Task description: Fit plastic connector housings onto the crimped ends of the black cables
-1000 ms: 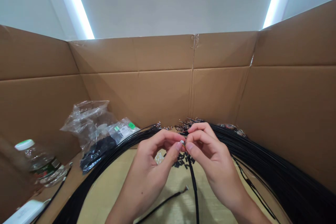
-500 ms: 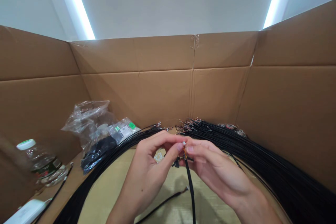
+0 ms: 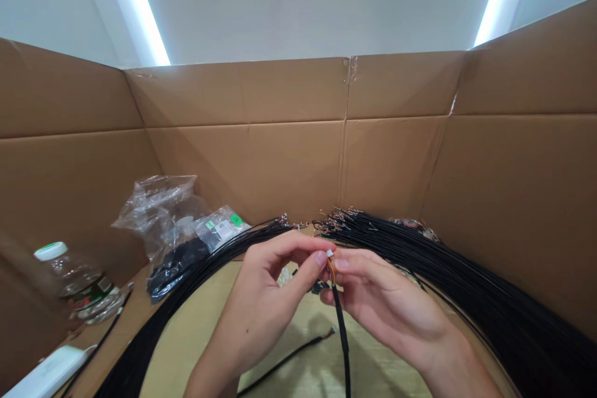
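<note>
Between the fingertips of both hands is a small white connector (image 3: 329,254) with orange and dark wires running down into a black sleeved cable (image 3: 342,329). My left hand (image 3: 275,292) pinches the connector between thumb and index finger. My right hand (image 3: 387,298) closes thumb and fingers on the connector and its wires from the other side. Below them, a second cable end (image 3: 321,338) with a small connector lies on the yellowish surface (image 3: 298,379). Small black parts (image 3: 319,287) and white parts (image 3: 285,276) show behind the hands, partly hidden.
Long black cable bundles curve along the left (image 3: 172,298) and right (image 3: 466,286). At the left are clear plastic bags (image 3: 163,211), a bottle (image 3: 88,289) and a white device (image 3: 51,373). Cardboard walls (image 3: 289,161) stand around the workspace.
The view has shifted slightly. Both hands keep their pinch at the connector, and its coloured wires show a little more clearly between the fingers.
</note>
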`<state>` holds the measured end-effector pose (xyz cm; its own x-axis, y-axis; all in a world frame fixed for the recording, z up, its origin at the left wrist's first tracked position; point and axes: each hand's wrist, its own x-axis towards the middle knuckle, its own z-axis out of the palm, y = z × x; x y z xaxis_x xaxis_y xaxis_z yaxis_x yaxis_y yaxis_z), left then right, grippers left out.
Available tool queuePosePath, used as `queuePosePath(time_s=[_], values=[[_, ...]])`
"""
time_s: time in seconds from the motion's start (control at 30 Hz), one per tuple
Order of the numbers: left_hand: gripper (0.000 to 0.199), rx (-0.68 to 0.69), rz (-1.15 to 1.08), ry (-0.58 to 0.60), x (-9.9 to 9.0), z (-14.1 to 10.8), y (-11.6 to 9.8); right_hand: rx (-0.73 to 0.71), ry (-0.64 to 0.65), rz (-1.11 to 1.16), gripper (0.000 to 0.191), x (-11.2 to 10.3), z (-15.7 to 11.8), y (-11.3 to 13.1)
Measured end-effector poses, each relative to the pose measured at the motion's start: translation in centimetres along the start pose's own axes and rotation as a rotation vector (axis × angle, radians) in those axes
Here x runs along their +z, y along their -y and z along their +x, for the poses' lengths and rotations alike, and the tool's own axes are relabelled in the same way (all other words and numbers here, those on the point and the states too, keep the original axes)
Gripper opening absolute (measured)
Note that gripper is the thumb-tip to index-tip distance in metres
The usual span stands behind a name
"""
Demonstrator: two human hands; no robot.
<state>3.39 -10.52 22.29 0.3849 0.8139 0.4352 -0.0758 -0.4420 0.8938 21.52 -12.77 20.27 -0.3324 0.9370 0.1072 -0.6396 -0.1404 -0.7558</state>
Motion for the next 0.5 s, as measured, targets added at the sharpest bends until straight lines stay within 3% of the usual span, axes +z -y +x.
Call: queuePosePath(time_s=[0.5], values=[[0.008,-0.044,-0.068,0.036,-0.20,0.20,0.31,0.047,-0.024,0.011,0.018,-0.34,-0.19,0.08]])
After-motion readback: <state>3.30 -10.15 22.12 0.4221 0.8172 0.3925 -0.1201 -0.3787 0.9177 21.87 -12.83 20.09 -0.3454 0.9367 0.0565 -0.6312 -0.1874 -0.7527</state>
